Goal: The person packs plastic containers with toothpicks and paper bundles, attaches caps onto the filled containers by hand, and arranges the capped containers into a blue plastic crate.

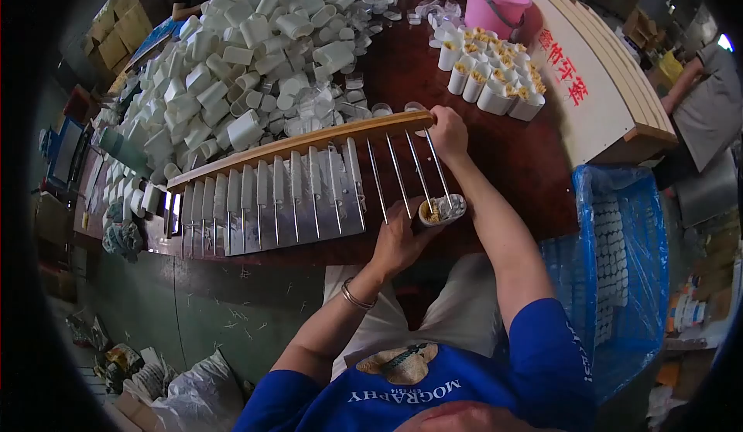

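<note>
My left hand (398,239) is closed around a white oval tub (457,208) at the table's front edge, just below the rod tips. Pale yellow sticks, like toothpicks, show in the tub's mouth. My right hand (449,132) is wrapped round the right end of a long wooden bar rack (309,140), its fingertips partly hidden. Metal rods stick out from the bar towards me. Several white flat sleeves (279,180) sit in a row along the rods, over a metal plate (340,219), while the rightmost rods are bare.
A big heap of white tubs (224,68) and clear lids (317,107) covers the table's left. Stick-filled tubs (495,84) stand back right, near a pink bucket (495,3) and a wooden box (596,84). A blue plastic-lined crate (619,277) is at my right; another person (704,107) stands beyond.
</note>
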A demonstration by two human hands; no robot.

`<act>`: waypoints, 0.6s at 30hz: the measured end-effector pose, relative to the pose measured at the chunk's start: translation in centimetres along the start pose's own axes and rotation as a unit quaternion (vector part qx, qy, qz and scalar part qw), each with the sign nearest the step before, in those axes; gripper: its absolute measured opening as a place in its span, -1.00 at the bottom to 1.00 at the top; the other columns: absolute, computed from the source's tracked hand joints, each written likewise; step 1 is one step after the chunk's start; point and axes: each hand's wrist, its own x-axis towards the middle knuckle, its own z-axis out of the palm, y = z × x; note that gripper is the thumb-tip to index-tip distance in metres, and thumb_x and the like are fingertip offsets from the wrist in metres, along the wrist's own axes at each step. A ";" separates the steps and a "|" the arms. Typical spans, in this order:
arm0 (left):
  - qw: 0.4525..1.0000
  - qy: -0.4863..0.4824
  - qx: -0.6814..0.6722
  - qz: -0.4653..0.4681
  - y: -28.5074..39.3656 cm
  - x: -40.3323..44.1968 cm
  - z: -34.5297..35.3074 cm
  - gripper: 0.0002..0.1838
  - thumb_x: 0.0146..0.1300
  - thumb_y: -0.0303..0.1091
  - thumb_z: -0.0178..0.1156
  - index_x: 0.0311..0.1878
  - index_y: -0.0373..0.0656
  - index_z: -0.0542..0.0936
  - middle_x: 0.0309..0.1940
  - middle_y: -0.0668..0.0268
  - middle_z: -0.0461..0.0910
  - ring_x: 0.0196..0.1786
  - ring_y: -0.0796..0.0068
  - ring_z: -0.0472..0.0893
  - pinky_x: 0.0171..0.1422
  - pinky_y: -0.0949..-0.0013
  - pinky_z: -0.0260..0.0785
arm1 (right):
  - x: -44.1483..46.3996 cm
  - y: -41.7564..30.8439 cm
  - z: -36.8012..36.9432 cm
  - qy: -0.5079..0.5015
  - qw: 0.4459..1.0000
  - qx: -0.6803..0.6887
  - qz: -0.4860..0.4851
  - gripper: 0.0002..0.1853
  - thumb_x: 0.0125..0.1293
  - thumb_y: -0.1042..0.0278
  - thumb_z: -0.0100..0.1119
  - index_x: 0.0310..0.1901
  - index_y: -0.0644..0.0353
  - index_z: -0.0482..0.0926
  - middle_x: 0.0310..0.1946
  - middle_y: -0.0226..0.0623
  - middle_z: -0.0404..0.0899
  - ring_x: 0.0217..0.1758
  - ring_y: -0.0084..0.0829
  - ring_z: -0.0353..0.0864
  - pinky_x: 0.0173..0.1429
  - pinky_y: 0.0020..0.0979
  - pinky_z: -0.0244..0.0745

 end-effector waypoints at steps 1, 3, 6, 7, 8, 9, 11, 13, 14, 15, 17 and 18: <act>1.000 -0.011 -0.008 -0.015 0.1 0.1 -0.1 -0.47 0.05 -0.33 0.47 0.08 -0.26 0.52 -0.09 0.05 0.60 -0.01 0.00 0.57 0.07 0.13 0.46 | -0.6 0.4 -1.1 0.053 0.997 0.006 -0.049 -0.90 0.24 0.44 0.11 -0.24 0.20 0.43 -0.43 -0.03 0.56 -0.28 0.07 0.59 -0.26 -0.01 0.47; 0.999 -0.018 -0.018 -0.022 -0.2 0.0 0.1 -0.49 0.04 -0.32 0.48 0.06 -0.26 0.53 -0.08 0.06 0.60 -0.02 0.02 0.59 0.07 0.13 0.46 | -2.2 0.9 -4.6 0.027 0.999 0.021 0.042 -0.85 0.27 0.42 0.12 -0.19 0.19 0.36 -0.40 0.00 0.57 -0.23 0.09 0.60 -0.24 0.00 0.48; 1.000 -0.005 -0.018 -0.020 -0.3 -0.1 0.3 -0.49 0.03 -0.33 0.48 0.05 -0.23 0.55 -0.10 0.11 0.63 -0.02 0.04 0.59 0.09 0.13 0.46 | -5.5 2.6 -9.0 0.055 0.994 0.075 0.065 -0.87 0.35 0.45 0.08 -0.12 0.21 0.38 -0.34 -0.08 0.58 -0.37 -0.09 0.65 -0.38 -0.18 0.51; 0.999 -0.009 -0.015 -0.030 0.0 0.0 0.2 -0.50 0.04 -0.33 0.48 0.05 -0.22 0.55 -0.10 0.12 0.64 -0.02 0.06 0.60 0.09 0.14 0.47 | -6.3 2.4 -10.3 0.083 0.985 0.126 0.083 -0.90 0.40 0.46 0.05 -0.10 0.22 0.41 -0.32 -0.15 0.58 -0.43 -0.30 0.69 -0.51 -0.37 0.53; 0.999 -0.013 -0.010 -0.041 0.6 0.1 -0.1 -0.51 0.05 -0.33 0.47 0.05 -0.21 0.56 -0.10 0.12 0.64 -0.01 0.07 0.60 0.09 0.15 0.47 | -7.3 2.1 -11.9 0.074 0.979 0.154 0.112 -0.82 0.44 0.47 0.02 0.03 0.23 0.41 -0.23 -0.22 0.55 -0.45 -0.48 0.66 -0.57 -0.53 0.50; 0.999 -0.012 -0.015 -0.033 1.3 0.3 -0.4 -0.53 0.06 -0.33 0.47 0.05 -0.20 0.56 -0.09 0.11 0.65 -0.02 0.10 0.63 0.07 0.19 0.49 | -8.1 1.7 -13.1 0.084 0.978 0.151 0.114 -0.82 0.44 0.47 0.02 0.03 0.23 0.41 -0.23 -0.22 0.55 -0.45 -0.48 0.66 -0.57 -0.53 0.50; 0.999 -0.019 -0.012 -0.028 1.3 0.3 -0.5 -0.54 0.07 -0.34 0.47 0.04 -0.21 0.57 -0.09 0.11 0.65 -0.02 0.12 0.64 0.06 0.21 0.49 | -9.3 1.1 -15.1 0.076 0.953 0.228 0.186 -0.74 0.43 0.48 0.01 0.12 0.24 0.41 -0.23 -0.22 0.56 -0.47 -0.47 0.66 -0.58 -0.54 0.49; 0.999 -0.029 -0.004 -0.044 2.2 0.4 -0.8 -0.57 0.08 -0.37 0.46 0.02 -0.23 0.58 -0.08 0.11 0.65 -0.05 0.16 0.66 0.04 0.25 0.50 | -10.1 1.4 -16.5 0.065 0.944 0.233 0.224 -0.62 0.33 0.54 0.10 0.18 0.22 0.37 -0.14 -0.04 0.54 -0.37 -0.17 0.66 -0.24 -0.24 0.62; 0.999 -0.034 -0.003 -0.040 2.0 0.4 -0.6 -0.57 0.08 -0.37 0.46 0.02 -0.23 0.58 -0.08 0.11 0.65 -0.05 0.16 0.66 0.04 0.25 0.50 | -10.7 2.2 -16.7 0.120 0.982 0.071 0.129 -0.60 0.31 0.49 0.15 0.18 0.21 0.38 -0.09 -0.02 0.53 -0.29 -0.11 0.66 -0.19 -0.19 0.62; 0.999 -0.029 -0.009 -0.039 1.6 0.2 -0.4 -0.53 0.08 -0.37 0.46 0.06 -0.26 0.56 -0.07 0.11 0.64 -0.02 0.19 0.65 0.06 0.26 0.49 | -11.2 2.7 -16.9 0.168 0.981 -0.095 0.031 -0.57 0.29 0.44 0.20 0.17 0.21 0.38 -0.03 0.00 0.52 -0.22 -0.05 0.66 -0.15 -0.14 0.62; 0.999 -0.028 -0.014 -0.039 1.2 0.0 -0.3 -0.48 0.07 -0.38 0.47 0.11 -0.28 0.55 -0.05 0.11 0.63 0.01 0.22 0.65 0.09 0.27 0.49 | -10.8 0.2 -18.3 0.076 0.976 -0.164 0.121 -0.54 0.26 0.39 0.25 0.18 0.21 0.38 -0.01 0.01 0.51 -0.15 -0.01 0.64 -0.09 -0.11 0.60; 0.999 -0.022 -0.008 -0.038 1.2 0.0 -0.2 -0.51 0.07 -0.38 0.46 0.08 -0.27 0.56 -0.06 0.10 0.63 0.00 0.18 0.64 0.09 0.26 0.48 | -11.0 -0.8 -18.9 -0.025 0.951 -0.230 0.207 -0.50 0.23 0.34 0.30 0.18 0.21 0.38 0.02 0.01 0.50 -0.08 0.04 0.61 -0.04 -0.07 0.58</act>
